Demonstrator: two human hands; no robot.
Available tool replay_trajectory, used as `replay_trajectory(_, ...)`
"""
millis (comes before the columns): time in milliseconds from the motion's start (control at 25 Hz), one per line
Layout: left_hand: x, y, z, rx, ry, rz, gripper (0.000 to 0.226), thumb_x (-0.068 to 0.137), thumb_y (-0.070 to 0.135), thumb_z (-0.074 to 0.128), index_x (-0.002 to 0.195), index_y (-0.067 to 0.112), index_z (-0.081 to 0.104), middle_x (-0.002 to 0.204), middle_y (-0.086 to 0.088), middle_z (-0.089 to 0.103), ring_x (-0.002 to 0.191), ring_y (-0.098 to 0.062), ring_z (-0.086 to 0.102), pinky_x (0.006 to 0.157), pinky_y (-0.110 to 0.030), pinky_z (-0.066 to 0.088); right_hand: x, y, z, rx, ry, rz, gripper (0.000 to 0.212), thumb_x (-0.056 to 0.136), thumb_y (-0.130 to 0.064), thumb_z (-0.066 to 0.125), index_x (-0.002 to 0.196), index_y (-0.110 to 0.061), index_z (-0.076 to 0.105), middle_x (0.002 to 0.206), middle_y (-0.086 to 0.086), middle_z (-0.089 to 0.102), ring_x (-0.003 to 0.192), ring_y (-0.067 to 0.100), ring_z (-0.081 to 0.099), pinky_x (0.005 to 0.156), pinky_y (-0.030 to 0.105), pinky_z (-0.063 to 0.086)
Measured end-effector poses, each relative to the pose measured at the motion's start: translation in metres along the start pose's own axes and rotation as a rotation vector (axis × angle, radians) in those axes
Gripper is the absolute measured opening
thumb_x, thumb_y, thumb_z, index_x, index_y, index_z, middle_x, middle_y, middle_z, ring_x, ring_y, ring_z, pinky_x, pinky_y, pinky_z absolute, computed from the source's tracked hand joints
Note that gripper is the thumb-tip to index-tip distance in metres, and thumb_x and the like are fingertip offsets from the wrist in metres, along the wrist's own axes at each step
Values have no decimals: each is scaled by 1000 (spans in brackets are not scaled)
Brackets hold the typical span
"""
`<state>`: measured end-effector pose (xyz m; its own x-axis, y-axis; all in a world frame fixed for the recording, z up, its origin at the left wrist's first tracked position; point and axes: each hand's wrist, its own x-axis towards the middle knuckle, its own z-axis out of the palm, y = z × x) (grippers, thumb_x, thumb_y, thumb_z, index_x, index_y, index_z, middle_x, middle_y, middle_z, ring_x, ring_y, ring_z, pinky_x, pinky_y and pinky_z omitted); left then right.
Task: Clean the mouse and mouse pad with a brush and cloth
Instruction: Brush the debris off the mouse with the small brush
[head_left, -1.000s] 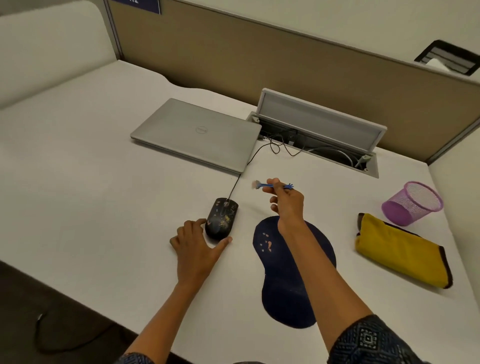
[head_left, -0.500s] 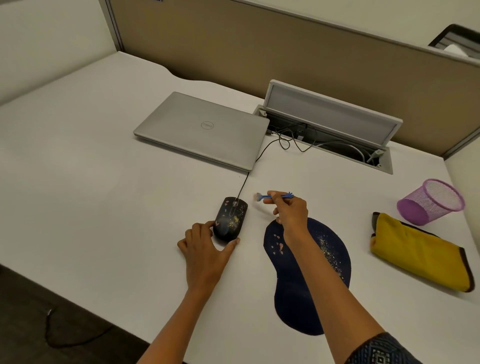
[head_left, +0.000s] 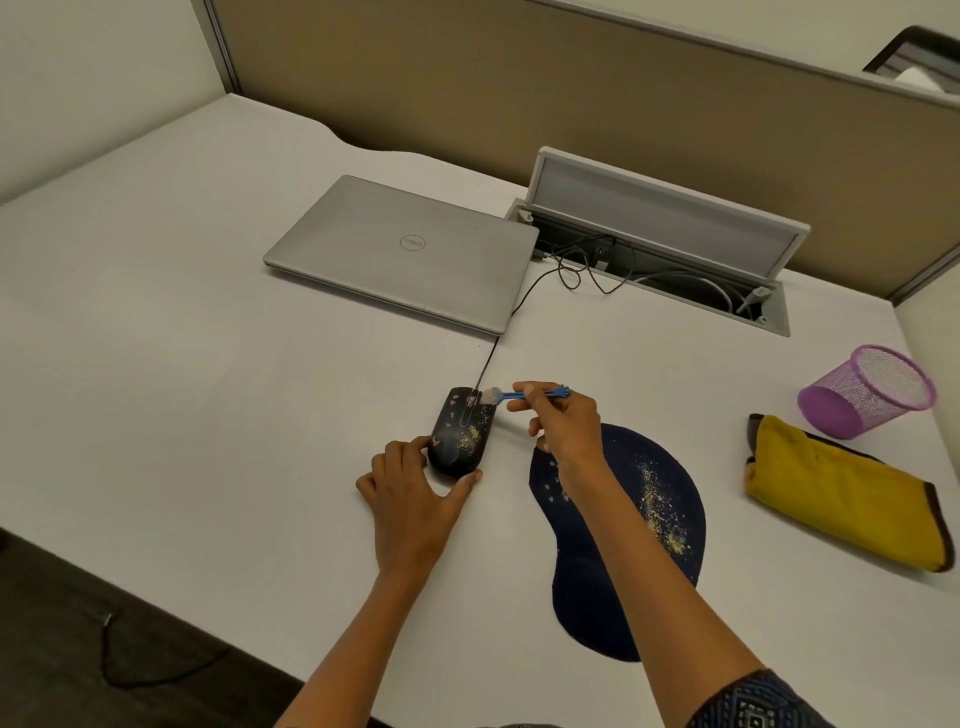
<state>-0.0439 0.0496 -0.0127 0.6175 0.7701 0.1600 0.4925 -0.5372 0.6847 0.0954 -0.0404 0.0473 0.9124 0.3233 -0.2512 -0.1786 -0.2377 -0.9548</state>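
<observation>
Held in the right hand (head_left: 563, 426) is a small blue brush (head_left: 524, 396), pinched between thumb and fingers, its pale bristles set against the front right edge of the black mouse (head_left: 462, 431). That mouse is steadied on the white counter (head_left: 182, 364) by the left hand (head_left: 415, 493), whose fingers and thumb are curled round its rear end. Yellowish crumbs and pink flecks are seen on the mouse's back. Just to its right, the dark blue mouse pad (head_left: 639, 545) is laid flat, partly crossed by the right forearm and dusted with the same crumbs. A folded yellow cloth (head_left: 841, 493) is found further right, beside a tipped purple mesh cup (head_left: 867, 392). A closed silver laptop (head_left: 405, 249) is placed behind the mouse.
</observation>
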Motion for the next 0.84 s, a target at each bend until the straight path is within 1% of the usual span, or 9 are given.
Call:
replay_trajectory(80,0,0,0,-3,5,4,58,68,50,76,109,13,57,102,-4,55,96,-21,47,83,-29,26,0,0,-1,22,29,-23,21,93,-22,54,105,-13,69,88,6,71,57,11,48,49,18,37)
replay_trajectory(200,0,-1,1,-3,-1,-5,58,68,51,76,109,14,57,102,-3,54,96,-20,47,83,-29,26,-2,1,2,12,-13,-40,22,94,-23,52,103,-13,69,83,2,70,56,9,49,49,18,39)
replay_trajectory(280,0,0,1,-2,-1,-5,58,68,51,76,109,14,57,101,-2,54,96,-20,47,83,-30,26,-3,4,5,-25,49,-27,22,94,-23,51,102,-12,69,82,1,69,56,8,50,52,19,41)
replay_trajectory(360,0,0,0,-11,0,-5,58,68,51,76,109,15,57,102,-2,54,96,-20,47,83,-29,26,-5,6,4,17,106,-18,19,94,-23,51,99,-16,68,82,0,69,56,7,50,51,18,41)
replay_trajectory(440,0,-1,0,-9,-5,-7,59,68,51,75,110,14,57,103,-3,54,97,-20,47,83,-29,26,-9,8,4,99,49,-12,17,94,-23,52,94,-22,69,81,-1,70,53,6,49,46,15,39)
replay_trajectory(520,0,-1,0,-4,-7,-7,59,68,51,75,110,14,57,103,-3,54,97,-21,47,83,-29,26,-11,10,3,88,5,-6,17,94,-23,52,94,-22,69,83,-1,71,52,7,50,43,14,37)
replay_trajectory(640,0,0,0,-13,-2,-4,59,68,50,76,110,14,57,102,-4,55,97,-21,48,83,-29,26,-10,9,2,31,84,-33,19,94,-24,52,100,-17,68,86,1,71,53,9,50,47,16,39)
replay_trajectory(760,0,0,-1,-8,3,-1,59,67,51,76,110,14,57,102,-3,55,96,-21,48,83,-29,26,-11,6,2,68,-11,-46,18,94,-25,53,98,-19,69,81,-3,70,51,6,50,43,15,37)
replay_trajectory(840,0,0,-1,-6,0,-5,59,67,51,76,110,14,57,102,-3,55,96,-20,48,83,-29,26,-11,6,3,19,9,-36,19,94,-25,52,99,-17,69,81,-3,70,52,6,51,43,15,37)
